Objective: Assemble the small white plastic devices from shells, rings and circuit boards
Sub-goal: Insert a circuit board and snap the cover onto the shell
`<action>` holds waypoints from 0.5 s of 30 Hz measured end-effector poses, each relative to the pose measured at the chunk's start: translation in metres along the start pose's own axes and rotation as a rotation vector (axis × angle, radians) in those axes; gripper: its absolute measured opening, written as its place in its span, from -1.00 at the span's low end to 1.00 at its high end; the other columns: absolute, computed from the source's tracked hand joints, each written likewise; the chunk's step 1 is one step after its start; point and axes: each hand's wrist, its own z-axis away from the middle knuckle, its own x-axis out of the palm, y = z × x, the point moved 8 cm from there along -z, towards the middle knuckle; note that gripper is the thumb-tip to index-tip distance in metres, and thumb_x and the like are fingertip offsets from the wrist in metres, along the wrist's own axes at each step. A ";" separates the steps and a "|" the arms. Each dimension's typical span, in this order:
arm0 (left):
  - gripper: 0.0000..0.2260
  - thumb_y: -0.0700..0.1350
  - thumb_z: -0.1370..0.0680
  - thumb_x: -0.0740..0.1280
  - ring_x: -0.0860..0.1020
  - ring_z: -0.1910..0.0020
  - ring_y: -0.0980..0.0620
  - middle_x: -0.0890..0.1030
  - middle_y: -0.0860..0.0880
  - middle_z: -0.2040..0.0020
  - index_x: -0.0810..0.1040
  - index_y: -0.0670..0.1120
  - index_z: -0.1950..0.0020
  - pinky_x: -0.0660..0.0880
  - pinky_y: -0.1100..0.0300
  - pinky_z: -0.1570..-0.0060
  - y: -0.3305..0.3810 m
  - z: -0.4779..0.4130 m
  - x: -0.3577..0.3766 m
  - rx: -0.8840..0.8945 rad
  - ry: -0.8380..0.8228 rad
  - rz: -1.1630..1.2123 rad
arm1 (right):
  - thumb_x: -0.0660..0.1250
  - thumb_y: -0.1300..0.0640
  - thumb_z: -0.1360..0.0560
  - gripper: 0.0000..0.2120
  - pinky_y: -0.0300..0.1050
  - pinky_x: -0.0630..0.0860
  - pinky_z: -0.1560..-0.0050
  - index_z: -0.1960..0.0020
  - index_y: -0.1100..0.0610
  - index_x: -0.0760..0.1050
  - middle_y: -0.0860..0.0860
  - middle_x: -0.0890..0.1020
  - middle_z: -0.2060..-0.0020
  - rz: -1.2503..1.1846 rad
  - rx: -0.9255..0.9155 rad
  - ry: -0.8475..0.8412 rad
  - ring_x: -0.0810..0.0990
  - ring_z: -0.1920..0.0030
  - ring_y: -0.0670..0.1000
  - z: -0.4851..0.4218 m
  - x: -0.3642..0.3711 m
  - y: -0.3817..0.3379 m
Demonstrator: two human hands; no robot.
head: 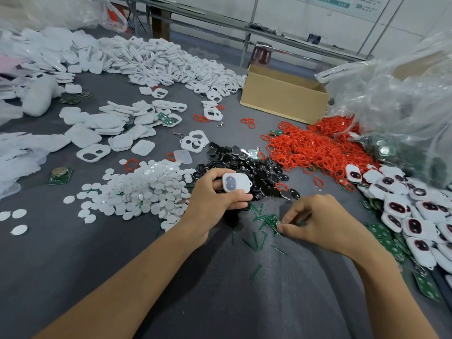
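1. The fingers (241, 195) of the left hand (215, 194) are curled round a small white rounded plastic shell with two dark oval windows (236, 182). The shell is gripped along its near and far edges and is held just above the table.
2. A small green circuit board (272, 219) is pinched at one edge by the thumb and fingertips (285, 228) of the right hand (320, 221). It is held low over the grey table covering (97, 260), near the left hand but apart from it.
3. Thin green offcut strips (256, 241) are scattered on the covering around and below the pinched board.
4. A wide bare stretch of the covering is seen between and beneath the two forearms, toward the near edge of the view.
5. A heap of glossy black oval parts (247, 162) lies just behind the left hand, and its near edge is overlapped by the held shell.
6. A mound of white round plastic discs (146, 189) lies to the left of that hand, its edge close to the wrist.
7. A heap of thin red plastic rings (313, 145) is spread behind the right hand, well apart from it.
8. A row of assembled white devices with dark red-rimmed windows (415, 216) runs along the right edge, near the right wrist.
9. A long drift of white plastic frames and shells (171, 62), an open brown cardboard box (283, 101) and crumpled clear plastic bags (403, 106) are found at the far side.
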 end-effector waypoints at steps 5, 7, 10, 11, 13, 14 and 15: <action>-0.68 -0.43 -0.46 0.41 0.71 0.17 -0.11 0.66 -0.20 0.03 0.49 -0.19 -0.16 0.63 0.21 0.23 0.000 0.000 0.000 -0.004 -0.007 0.015 | 0.54 -0.06 -0.31 -0.85 -0.08 0.57 0.16 0.30 0.00 0.65 -0.10 0.66 0.37 -0.009 0.001 -0.022 0.59 0.32 -0.18 0.000 0.002 -0.002; -0.68 -0.44 -0.46 0.41 0.71 0.16 -0.11 0.66 -0.20 0.02 0.50 -0.19 -0.15 0.63 0.21 0.23 0.000 0.000 0.001 -0.006 -0.018 0.016 | 0.53 -0.02 -0.32 -0.87 -0.08 0.56 0.15 0.30 0.00 0.66 -0.10 0.66 0.36 -0.020 -0.010 -0.030 0.59 0.32 -0.19 -0.001 0.002 -0.002; -0.68 -0.43 -0.45 0.42 0.71 0.13 -0.13 0.66 -0.20 0.00 0.51 -0.17 -0.12 0.63 0.20 0.21 0.000 0.001 0.002 -0.011 -0.036 0.019 | 0.53 0.05 -0.31 -0.91 -0.09 0.57 0.13 0.29 0.04 0.65 -0.10 0.67 0.37 -0.032 -0.025 0.020 0.60 0.33 -0.19 -0.002 -0.003 -0.004; -0.68 -0.43 -0.45 0.42 0.70 0.12 -0.14 0.65 -0.21 -0.01 0.51 -0.16 -0.12 0.64 0.18 0.19 -0.001 0.001 0.003 -0.012 -0.043 0.019 | 0.53 0.07 -0.31 -0.92 -0.11 0.57 0.13 0.28 0.05 0.65 -0.10 0.67 0.37 -0.052 -0.038 0.065 0.61 0.33 -0.18 -0.004 -0.008 -0.007; -0.67 -0.43 -0.43 0.44 0.69 0.06 -0.18 0.65 -0.24 -0.05 0.53 -0.14 -0.10 0.65 0.11 0.12 -0.002 0.001 0.004 -0.017 -0.055 0.004 | 0.52 0.11 -0.31 -0.94 -0.16 0.57 0.12 0.27 0.07 0.65 -0.08 0.68 0.34 -0.110 -0.085 0.171 0.63 0.32 -0.16 -0.010 -0.020 -0.015; -0.65 -0.42 -0.40 0.46 0.67 0.01 -0.21 0.64 -0.24 -0.06 0.54 -0.13 -0.10 0.65 0.08 0.09 -0.002 0.001 0.004 -0.023 -0.058 -0.007 | 0.52 0.14 -0.32 -0.95 -0.17 0.57 0.13 0.26 0.08 0.66 -0.07 0.69 0.33 -0.140 -0.127 0.210 0.63 0.31 -0.16 -0.013 -0.026 -0.022; -0.63 -0.41 -0.37 0.49 0.66 -0.02 -0.23 0.65 -0.24 -0.06 0.54 -0.13 -0.10 0.65 0.06 0.07 -0.003 0.001 0.004 -0.031 -0.065 -0.019 | 0.52 0.16 -0.32 -0.95 -0.17 0.57 0.14 0.25 0.10 0.66 -0.07 0.69 0.30 -0.160 -0.181 0.227 0.62 0.30 -0.16 -0.017 -0.029 -0.032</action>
